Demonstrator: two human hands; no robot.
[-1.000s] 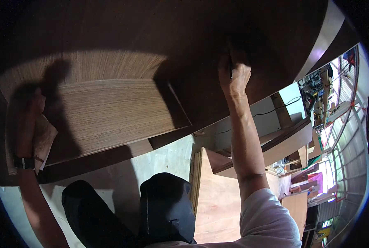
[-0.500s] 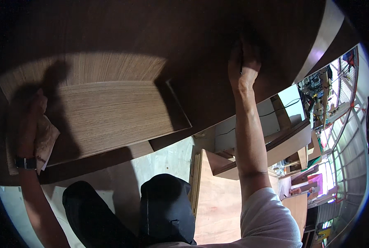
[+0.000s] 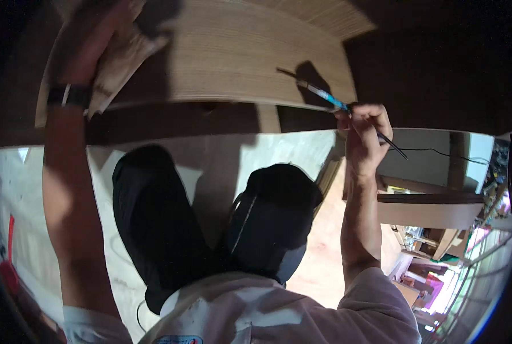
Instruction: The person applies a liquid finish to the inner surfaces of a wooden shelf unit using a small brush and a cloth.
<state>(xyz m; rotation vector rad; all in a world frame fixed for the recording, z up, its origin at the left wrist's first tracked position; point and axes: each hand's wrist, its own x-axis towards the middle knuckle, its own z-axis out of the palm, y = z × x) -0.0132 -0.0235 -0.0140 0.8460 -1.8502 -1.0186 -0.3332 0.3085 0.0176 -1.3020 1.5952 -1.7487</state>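
Note:
My right hand [image 3: 366, 129] pinches a thin paintbrush [image 3: 325, 97] with a blue band and a dark handle. Its dark tip points left, over the front part of a wood-grain panel [image 3: 239, 63] that forms the floor of a recess in the cabinet. My left hand [image 3: 110, 26], partly cut off at the top edge and in shadow, is at the left end of this panel. A crumpled light-brown rag [image 3: 124, 66] is bunched in its palm and hangs down past the wrist, which wears a black watch [image 3: 69, 95].
Dark cabinet side [image 3: 428, 69] stands to the right of the recess. A curved wooden piece [image 3: 431, 212] and a thin black cable [image 3: 439, 152] are beyond my right forearm. My bent knees [image 3: 276, 212] are below the front edge, above a pale floor [image 3: 135, 258].
My right hand has come down out of the dark upper area to the recess's front edge, bringing the paintbrush into the light. The view has shifted, so the recess sits higher and farther right.

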